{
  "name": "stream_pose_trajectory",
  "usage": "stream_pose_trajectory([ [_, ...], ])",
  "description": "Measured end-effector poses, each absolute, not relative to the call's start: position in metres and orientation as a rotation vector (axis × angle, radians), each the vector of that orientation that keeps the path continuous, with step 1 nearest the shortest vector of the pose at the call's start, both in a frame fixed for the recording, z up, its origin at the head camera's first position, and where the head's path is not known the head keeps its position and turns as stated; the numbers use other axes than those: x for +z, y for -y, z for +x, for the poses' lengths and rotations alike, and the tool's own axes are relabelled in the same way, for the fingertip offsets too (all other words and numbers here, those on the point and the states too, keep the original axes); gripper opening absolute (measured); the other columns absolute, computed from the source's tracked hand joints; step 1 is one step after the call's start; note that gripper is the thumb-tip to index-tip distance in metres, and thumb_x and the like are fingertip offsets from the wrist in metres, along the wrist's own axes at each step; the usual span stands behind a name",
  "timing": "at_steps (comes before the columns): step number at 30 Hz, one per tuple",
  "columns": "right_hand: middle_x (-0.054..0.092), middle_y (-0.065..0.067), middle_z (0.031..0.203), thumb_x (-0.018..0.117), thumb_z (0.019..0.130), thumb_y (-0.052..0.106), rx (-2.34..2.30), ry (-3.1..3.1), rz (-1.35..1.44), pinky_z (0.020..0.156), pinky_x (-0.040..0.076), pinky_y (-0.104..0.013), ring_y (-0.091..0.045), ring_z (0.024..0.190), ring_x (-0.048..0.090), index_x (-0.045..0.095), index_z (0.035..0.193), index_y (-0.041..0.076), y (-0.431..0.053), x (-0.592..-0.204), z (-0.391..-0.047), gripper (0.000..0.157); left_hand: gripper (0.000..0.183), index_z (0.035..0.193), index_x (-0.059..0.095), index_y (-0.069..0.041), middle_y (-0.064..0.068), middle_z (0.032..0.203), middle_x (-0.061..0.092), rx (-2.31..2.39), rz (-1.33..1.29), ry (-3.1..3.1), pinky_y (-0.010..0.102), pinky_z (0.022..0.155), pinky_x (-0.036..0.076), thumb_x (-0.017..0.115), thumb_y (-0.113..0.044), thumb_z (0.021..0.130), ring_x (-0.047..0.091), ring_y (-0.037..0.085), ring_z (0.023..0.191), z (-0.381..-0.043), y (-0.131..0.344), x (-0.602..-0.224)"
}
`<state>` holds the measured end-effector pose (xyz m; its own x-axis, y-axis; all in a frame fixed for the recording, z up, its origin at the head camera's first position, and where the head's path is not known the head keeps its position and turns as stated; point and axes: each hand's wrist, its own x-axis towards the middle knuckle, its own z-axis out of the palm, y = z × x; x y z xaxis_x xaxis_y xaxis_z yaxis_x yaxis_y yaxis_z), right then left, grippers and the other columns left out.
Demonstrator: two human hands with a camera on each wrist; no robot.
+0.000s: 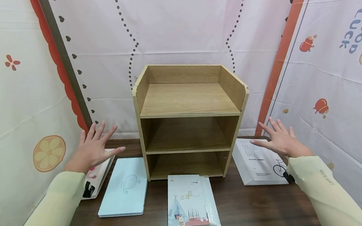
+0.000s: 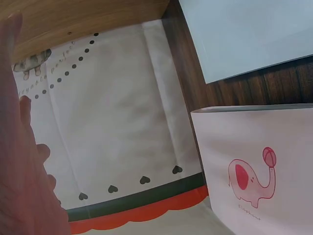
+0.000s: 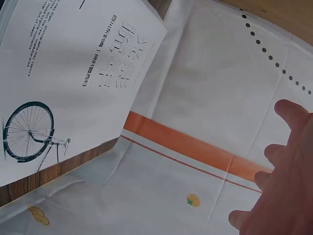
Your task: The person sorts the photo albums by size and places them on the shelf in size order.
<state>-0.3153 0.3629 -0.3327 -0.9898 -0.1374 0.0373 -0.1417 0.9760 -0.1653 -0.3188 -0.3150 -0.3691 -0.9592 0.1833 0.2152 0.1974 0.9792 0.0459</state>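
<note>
My left hand (image 1: 95,147) is raised with spread fingers above a pink-and-white notebook with an elephant drawing (image 2: 254,171). Beside that notebook lies a pale blue notebook with a whale outline (image 1: 123,189). Over on the right, my right hand (image 1: 280,139) hovers, fingers spread, above a thick white book with a bicycle picture (image 1: 258,163). Neither hand holds anything. Between them stands a small wooden shelf (image 1: 190,116) with an open top and two compartments below. In front of it lie books with a tent picture on the top cover (image 1: 186,202).
The dark wooden table (image 1: 249,205) carries everything. White patterned cloth (image 1: 182,30) hangs behind the shelf and along both sides, with an orange-red stripe (image 1: 281,58) at the right corner. The shelf stands close to the back cloth.
</note>
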Motion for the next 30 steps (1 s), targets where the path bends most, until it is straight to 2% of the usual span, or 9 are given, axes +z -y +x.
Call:
stream_pose_trajectory([
  [5,-0.003,-0.029,0.169,0.048,0.089,0.081,0.247,3.085,0.227,0.112,-0.005,-0.085,-0.057,0.153,-0.004,0.019,0.165,0.014,-0.362,-0.331,-0.314,0.105,0.099,0.166,0.005,-0.035,0.018,0.172,-0.007,-0.094,-0.294,2.890,0.079,0.117,-0.008,0.045,-0.084,0.089,-0.009,0.052,0.156,-0.313,0.316,-0.370],
  [17,0.002,-0.031,0.168,0.050,0.089,0.079,0.248,3.057,0.262,0.113,-0.004,-0.084,-0.058,0.152,-0.002,0.024,0.163,0.012,-0.362,-0.336,-0.310,0.103,0.098,0.165,0.002,-0.038,0.020,0.172,-0.004,-0.130,-0.277,2.873,0.076,0.118,-0.012,0.045,-0.083,0.089,-0.007,0.054,0.155,-0.306,0.316,-0.376],
  [25,0.004,-0.028,0.170,0.053,0.089,0.079,0.271,3.033,0.283,0.115,-0.004,-0.082,-0.055,0.154,-0.001,0.027,0.163,0.013,-0.359,-0.341,-0.307,0.103,0.098,0.165,0.005,-0.038,0.021,0.172,0.004,-0.101,-0.278,2.813,0.077,0.119,-0.004,0.048,-0.082,0.089,-0.001,0.054,0.155,-0.297,0.313,-0.381],
  [30,0.005,-0.027,0.170,0.055,0.089,0.076,0.305,3.005,0.303,0.116,-0.003,-0.081,-0.054,0.155,-0.002,0.029,0.162,0.012,-0.358,-0.342,-0.304,0.101,0.097,0.165,0.005,-0.038,0.018,0.173,-0.002,-0.112,-0.271,2.799,0.076,0.120,-0.008,0.048,-0.081,0.089,-0.003,0.052,0.156,-0.292,0.312,-0.380],
])
